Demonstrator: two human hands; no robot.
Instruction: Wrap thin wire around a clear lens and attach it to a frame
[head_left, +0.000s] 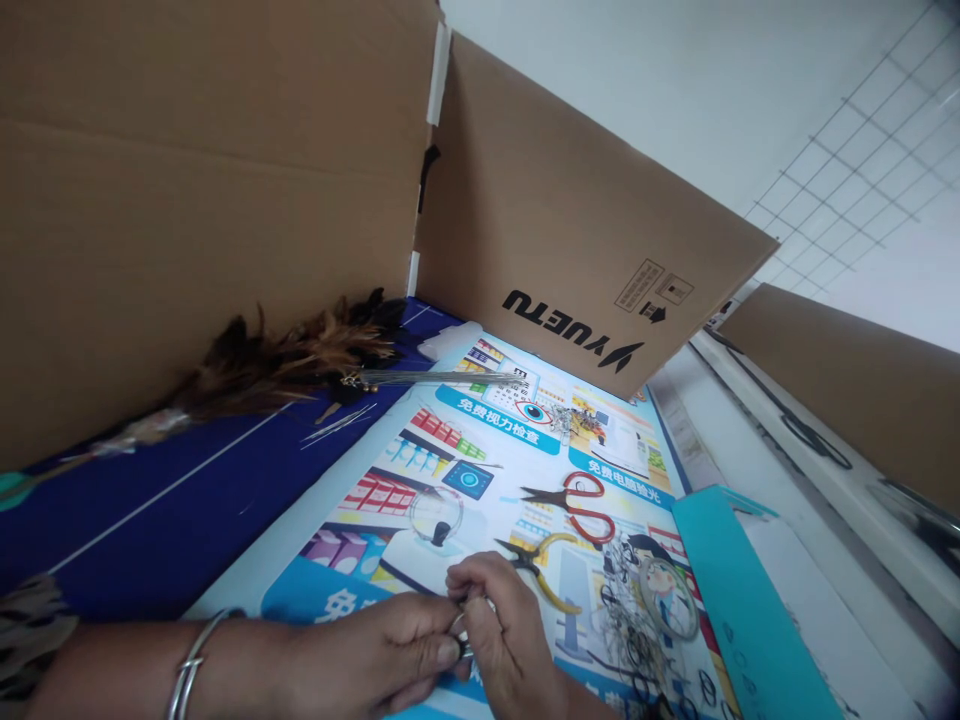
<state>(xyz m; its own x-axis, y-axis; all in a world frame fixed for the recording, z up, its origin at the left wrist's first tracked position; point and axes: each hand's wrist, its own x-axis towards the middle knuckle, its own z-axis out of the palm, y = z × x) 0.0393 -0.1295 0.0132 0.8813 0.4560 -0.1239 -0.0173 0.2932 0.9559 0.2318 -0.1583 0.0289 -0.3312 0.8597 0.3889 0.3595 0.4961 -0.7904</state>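
Observation:
My left hand (390, 640), with a silver bangle on the wrist, reaches in from the left. It meets my right hand (504, 625) at the bottom centre. Both hands are closed, and their fingertips pinch a small shiny ring-like piece (459, 626), mostly covered by the fingers. Just beyond my right hand lie yellow-handled pliers (551, 580). Farther back are red-handled scissors (577, 500). A clear round item (436, 515) with something dark in it sits past my left hand.
Tangled wire bits and dark loops (637, 630) and a wire coil (670, 598) lie right, beside a teal box (750, 600). Long thin wires (442, 378) and brown feathers (285, 360) lie at the back left. Cardboard walls (562, 220) stand behind the printed mat (480, 470).

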